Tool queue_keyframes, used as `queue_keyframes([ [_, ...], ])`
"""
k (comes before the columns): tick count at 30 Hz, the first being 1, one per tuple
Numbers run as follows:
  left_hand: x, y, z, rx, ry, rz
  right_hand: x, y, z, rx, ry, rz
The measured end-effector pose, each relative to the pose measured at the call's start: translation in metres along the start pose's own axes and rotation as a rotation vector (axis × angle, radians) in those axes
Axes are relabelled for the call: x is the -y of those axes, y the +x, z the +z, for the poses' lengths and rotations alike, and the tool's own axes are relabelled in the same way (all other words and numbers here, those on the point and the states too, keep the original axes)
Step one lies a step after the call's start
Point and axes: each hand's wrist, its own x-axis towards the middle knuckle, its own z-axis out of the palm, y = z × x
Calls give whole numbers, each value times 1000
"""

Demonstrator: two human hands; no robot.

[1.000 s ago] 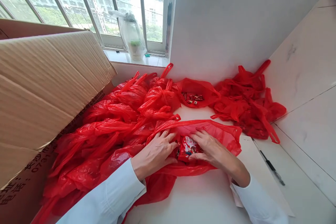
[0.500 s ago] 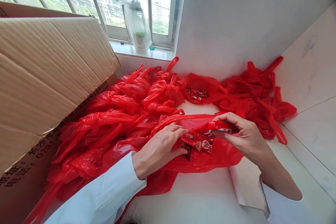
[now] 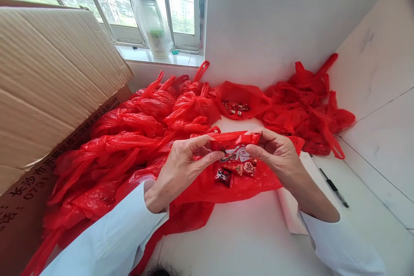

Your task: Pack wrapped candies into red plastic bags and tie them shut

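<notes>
Pinching printed packet [image 3: 237,154] with left fingers [image 3: 210,159] and right fingers [image 3: 258,152] over red bag [image 3: 252,190]

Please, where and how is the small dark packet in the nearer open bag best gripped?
Probably pinch the dark packet across its middle, from above and the person's side: it lies uncovered there, while other packets lie close beyond it.

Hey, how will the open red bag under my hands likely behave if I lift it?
The open red bag will probably be floppy, since its thin film lies in loose folds. It would likely sag around the small wrapped pieces inside. Those might slide out if it tips, as its mouth looks wide and untied.
</notes>
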Motion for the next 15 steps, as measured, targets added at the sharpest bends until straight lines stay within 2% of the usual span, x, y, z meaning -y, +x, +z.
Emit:
queue_keyframes([
  [4, -7, -1, -5, -39, 108, 31, 2, -1, -3, -79, -102, -103],
  [9, -7, -1, -5, -49, 100, 91, 7, -4, -4, -109, -229, -200],
  [15, -7, -1, -7, -76, 90, 77, 8, -4, -12, -168, -288, -165],
])
